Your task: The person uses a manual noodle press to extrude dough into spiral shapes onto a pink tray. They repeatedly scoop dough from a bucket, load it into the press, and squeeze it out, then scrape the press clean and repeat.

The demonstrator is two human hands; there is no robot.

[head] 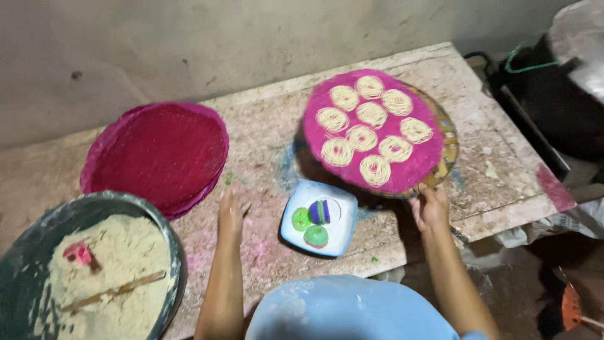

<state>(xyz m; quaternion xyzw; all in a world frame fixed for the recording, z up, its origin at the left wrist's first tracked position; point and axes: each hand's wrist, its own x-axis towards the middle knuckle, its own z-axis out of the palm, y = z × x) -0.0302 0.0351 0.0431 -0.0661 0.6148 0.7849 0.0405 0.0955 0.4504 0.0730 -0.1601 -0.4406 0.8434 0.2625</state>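
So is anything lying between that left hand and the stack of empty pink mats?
Nothing visible. The left hand rests flat on the table beside the pink mats, with only bare tabletop between.

Both bare forearms reach forward from the bottom of the view, well apart. The left hand [230,213] lies flat, palm down, fingers stretched ahead and together. The right hand [431,209] is raised a little, its fingers curled in a closed grip.
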